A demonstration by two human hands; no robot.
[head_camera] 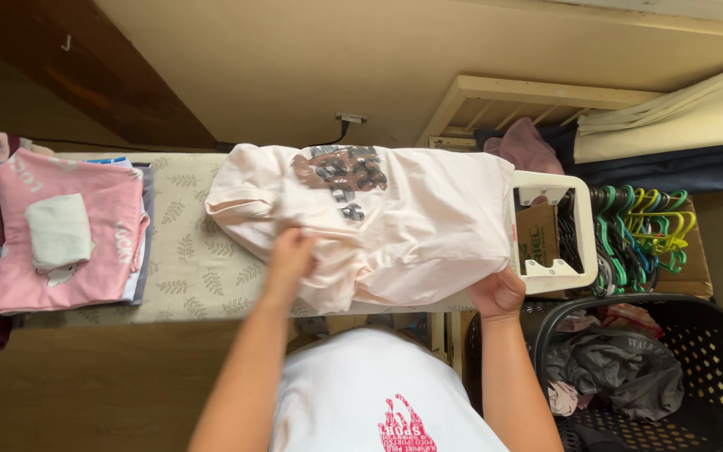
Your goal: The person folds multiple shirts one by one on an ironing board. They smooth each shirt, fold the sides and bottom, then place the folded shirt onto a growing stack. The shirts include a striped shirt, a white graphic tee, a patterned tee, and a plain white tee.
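Note:
A pale pink shirt (412,209) with a dark print lies loosely bunched across the ironing board (194,268). My left hand (290,255) rests on its near middle, fingers pressed into the fabric folds. At the shirt's near right edge my right hand (497,293) grips the hem, by the board's white end frame (583,243).
A stack of folded clothes, topped by a pink shirt (69,226) with a small white folded piece, sits on the board's left end. A dark laundry basket (713,351) with clothes stands at lower right. Coloured hangers (642,230) lie beyond the board's right end.

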